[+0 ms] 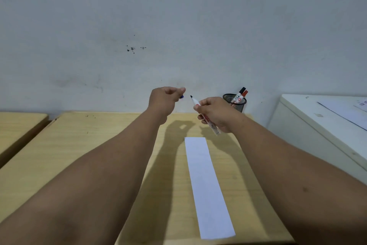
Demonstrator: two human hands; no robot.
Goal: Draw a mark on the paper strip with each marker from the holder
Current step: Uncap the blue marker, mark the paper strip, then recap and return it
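Pale grey wall [178, 16] with a few dark specks backs a light wooden desk [89, 155], and both bare arms stretch out over it. At the left, the left hand [164, 98] is raised above the desk with its fingers curled in, pinching a small blue cap [181, 97] between thumb and forefinger — only the tip of the cap shows. Just beside it, apart from the cap, the right hand [217, 114] is closed around the barrel of an uncapped marker [205, 115], dark tip pointing up and left toward the cap. Its white barrel carries red printing, too small to read. Below the hands a long white paper strip [208, 187] lies flat on the desk, blank, running toward the near edge. Further right, against the wall, a black mesh holder [236, 103] stands upright with two markers in it — one black-capped marker [240, 93], one red-capped marker [243, 95] — their labels unreadable. A white cabinet [317, 125] sits at the far right.
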